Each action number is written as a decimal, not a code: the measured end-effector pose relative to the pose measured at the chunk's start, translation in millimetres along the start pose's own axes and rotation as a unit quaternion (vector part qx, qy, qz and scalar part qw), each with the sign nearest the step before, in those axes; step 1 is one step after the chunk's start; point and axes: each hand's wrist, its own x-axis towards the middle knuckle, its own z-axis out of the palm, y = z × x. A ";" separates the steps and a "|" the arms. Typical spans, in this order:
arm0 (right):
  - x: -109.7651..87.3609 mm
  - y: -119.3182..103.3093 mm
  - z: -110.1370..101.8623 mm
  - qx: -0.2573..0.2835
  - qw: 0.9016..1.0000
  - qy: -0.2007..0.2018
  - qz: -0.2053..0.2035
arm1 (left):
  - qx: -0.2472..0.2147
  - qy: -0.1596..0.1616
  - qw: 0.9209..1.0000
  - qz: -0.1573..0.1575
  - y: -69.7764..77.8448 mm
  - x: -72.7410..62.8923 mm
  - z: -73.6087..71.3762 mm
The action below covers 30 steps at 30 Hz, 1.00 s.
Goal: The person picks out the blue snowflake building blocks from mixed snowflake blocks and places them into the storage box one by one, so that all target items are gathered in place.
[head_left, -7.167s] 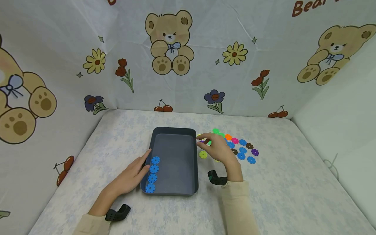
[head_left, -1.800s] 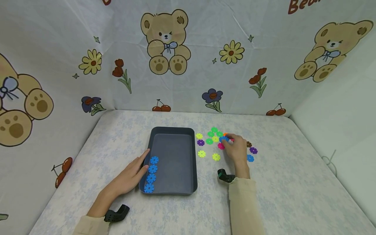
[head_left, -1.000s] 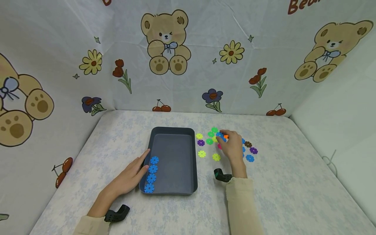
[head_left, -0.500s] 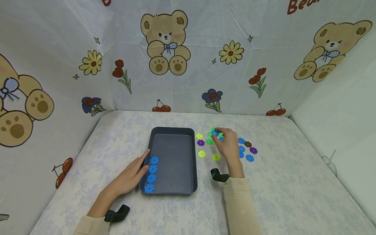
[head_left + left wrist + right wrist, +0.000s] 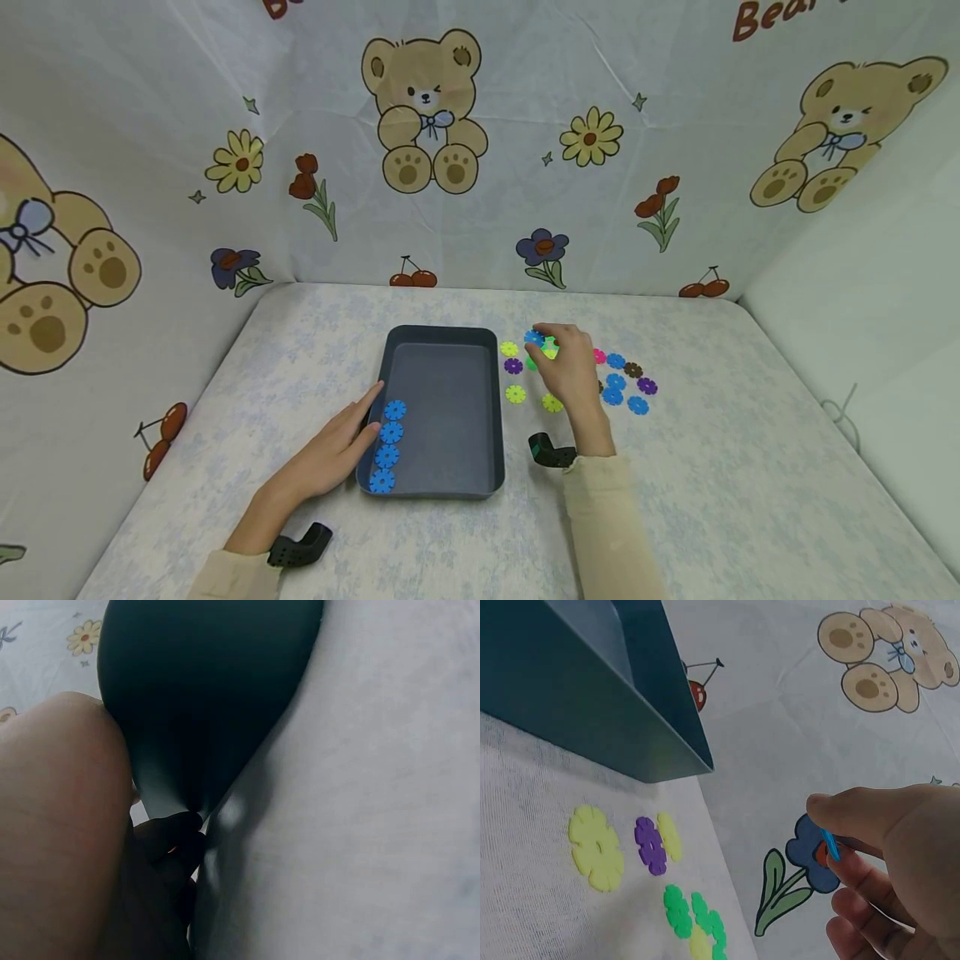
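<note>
My right hand [image 5: 567, 367] pinches a blue notched plastic disc [image 5: 533, 337] between thumb and fingertips, raised over the loose pieces on the table. The right wrist view shows that blue disc edge-on [image 5: 829, 844], the other fingers loosely bent. On the left, my left hand [image 5: 326, 454] holds the long side of a dark grey rectangular tray [image 5: 450, 417], thumb at the rim. In the left wrist view its dim fingers [image 5: 176, 840] bend against the outside of the tray. Inside, several blue discs [image 5: 392, 432] form a line along the left wall.
Loose notched discs lie right of the tray: yellow [image 5: 515, 394], purple [image 5: 513, 366], green [image 5: 531, 364], blue [image 5: 616, 381], brown [image 5: 633, 370] and pink [image 5: 599, 357]. My right hand hides some. A patterned cloth wall [image 5: 480, 225] stands behind the table.
My right hand has taken a blue disc from among the loose pieces and carried it left toward the tray. The left hand, tray and row of blue discs stay put.
</note>
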 end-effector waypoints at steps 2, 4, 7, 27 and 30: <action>-0.6 -2.1 0.7 0.003 1.000 0.000 -0.012 | 0.000 0.000 1.000 0.001 0.1 0.1 0.2; -1.4 -4.6 1.0 0.005 1.000 0.000 -0.021 | -0.001 0.000 1.000 0.002 0.1 0.3 0.3; -2.4 -8.2 1.9 0.006 1.000 0.002 -0.028 | -0.001 0.000 1.000 0.003 0.2 0.4 0.2; -7.1 -30.4 6.9 -0.003 0.998 -0.015 -0.057 | 0.000 -0.001 1.000 0.000 -0.5 -0.4 -0.3; -7.7 -31.6 8.0 -0.005 0.998 -0.017 -0.064 | 0.000 0.000 1.000 0.000 -0.4 -0.4 -0.2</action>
